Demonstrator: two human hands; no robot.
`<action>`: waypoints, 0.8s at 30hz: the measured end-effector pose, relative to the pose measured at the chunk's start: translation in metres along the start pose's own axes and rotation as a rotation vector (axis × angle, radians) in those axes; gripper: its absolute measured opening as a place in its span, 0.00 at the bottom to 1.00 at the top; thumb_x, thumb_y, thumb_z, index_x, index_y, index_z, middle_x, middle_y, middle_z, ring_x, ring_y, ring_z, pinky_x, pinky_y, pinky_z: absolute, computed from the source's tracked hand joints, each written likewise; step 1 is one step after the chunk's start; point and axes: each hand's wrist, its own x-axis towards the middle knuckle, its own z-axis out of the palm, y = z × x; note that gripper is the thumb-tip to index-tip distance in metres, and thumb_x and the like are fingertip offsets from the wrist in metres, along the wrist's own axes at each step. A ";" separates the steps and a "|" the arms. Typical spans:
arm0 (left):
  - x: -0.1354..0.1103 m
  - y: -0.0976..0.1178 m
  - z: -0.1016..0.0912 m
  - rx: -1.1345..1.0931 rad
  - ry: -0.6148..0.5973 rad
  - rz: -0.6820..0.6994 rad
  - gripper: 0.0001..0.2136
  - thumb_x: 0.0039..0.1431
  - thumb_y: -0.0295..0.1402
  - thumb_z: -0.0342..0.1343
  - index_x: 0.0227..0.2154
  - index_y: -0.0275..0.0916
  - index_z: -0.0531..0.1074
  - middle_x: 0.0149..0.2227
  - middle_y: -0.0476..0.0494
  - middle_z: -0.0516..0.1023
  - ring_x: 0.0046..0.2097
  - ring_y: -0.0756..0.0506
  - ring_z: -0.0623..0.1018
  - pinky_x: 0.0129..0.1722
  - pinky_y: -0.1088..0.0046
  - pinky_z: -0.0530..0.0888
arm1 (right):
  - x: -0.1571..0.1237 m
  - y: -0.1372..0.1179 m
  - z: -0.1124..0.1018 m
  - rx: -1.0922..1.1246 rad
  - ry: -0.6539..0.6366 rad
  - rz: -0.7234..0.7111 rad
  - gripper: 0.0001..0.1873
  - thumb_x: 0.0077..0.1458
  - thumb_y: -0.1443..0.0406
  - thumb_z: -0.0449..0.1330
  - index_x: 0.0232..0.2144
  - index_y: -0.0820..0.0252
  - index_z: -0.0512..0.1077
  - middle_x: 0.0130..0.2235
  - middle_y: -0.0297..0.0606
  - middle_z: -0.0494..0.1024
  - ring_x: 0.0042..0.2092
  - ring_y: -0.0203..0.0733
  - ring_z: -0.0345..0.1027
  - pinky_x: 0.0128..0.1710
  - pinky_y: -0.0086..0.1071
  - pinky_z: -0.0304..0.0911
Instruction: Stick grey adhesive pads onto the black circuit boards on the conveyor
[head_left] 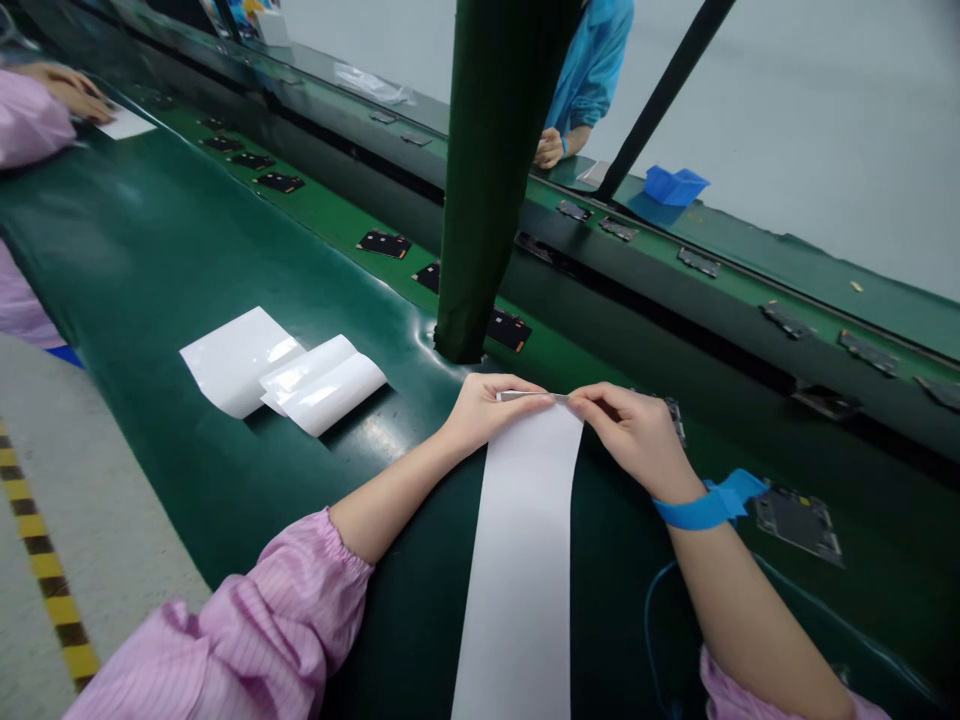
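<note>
A long white strip of film or paper runs from the bottom edge up the green bench mat. My left hand pinches its far left corner. My right hand pinches the far right corner, where the top edge is slightly lifted or folded. A blue strap circles my right wrist. Both arms wear pink striped sleeves.
Curled white sheets lie to the left. A green post stands just beyond my hands. Several dark flat parts ride the conveyor; one lies right of my wrist. Another person's hand rests far left; a blue-clad person stands across.
</note>
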 end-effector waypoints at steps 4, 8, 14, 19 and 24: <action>0.000 0.000 0.000 0.000 0.004 0.000 0.08 0.48 0.38 0.65 0.27 0.39 0.81 0.31 0.44 0.83 0.36 0.44 0.80 0.37 0.71 0.75 | 0.000 -0.002 0.000 -0.015 0.004 -0.004 0.14 0.59 0.55 0.52 0.28 0.51 0.74 0.30 0.38 0.79 0.31 0.45 0.72 0.28 0.37 0.64; 0.000 0.002 0.001 -0.005 0.021 -0.004 0.06 0.48 0.36 0.65 0.26 0.39 0.80 0.30 0.45 0.83 0.35 0.45 0.80 0.35 0.72 0.75 | -0.001 -0.003 0.001 -0.021 0.011 0.000 0.14 0.59 0.55 0.52 0.27 0.51 0.73 0.29 0.38 0.78 0.31 0.46 0.72 0.28 0.37 0.64; -0.001 0.004 0.002 -0.003 0.017 0.008 0.06 0.49 0.36 0.64 0.26 0.39 0.80 0.30 0.46 0.83 0.35 0.46 0.80 0.34 0.73 0.74 | -0.001 -0.004 0.001 -0.026 0.046 -0.025 0.14 0.59 0.57 0.51 0.26 0.51 0.72 0.29 0.38 0.78 0.30 0.45 0.71 0.28 0.37 0.63; -0.001 0.003 0.002 0.002 0.010 0.007 0.07 0.49 0.37 0.64 0.26 0.38 0.80 0.30 0.45 0.83 0.35 0.45 0.80 0.35 0.73 0.74 | -0.001 -0.005 0.001 -0.030 0.034 -0.025 0.14 0.60 0.57 0.51 0.26 0.51 0.72 0.29 0.37 0.78 0.30 0.45 0.71 0.28 0.36 0.63; -0.001 0.003 0.002 0.010 -0.004 0.013 0.08 0.49 0.38 0.64 0.27 0.38 0.80 0.31 0.44 0.83 0.36 0.44 0.80 0.35 0.72 0.74 | -0.001 -0.006 0.000 -0.036 0.023 -0.018 0.14 0.60 0.58 0.51 0.26 0.52 0.70 0.27 0.37 0.77 0.29 0.43 0.70 0.27 0.35 0.62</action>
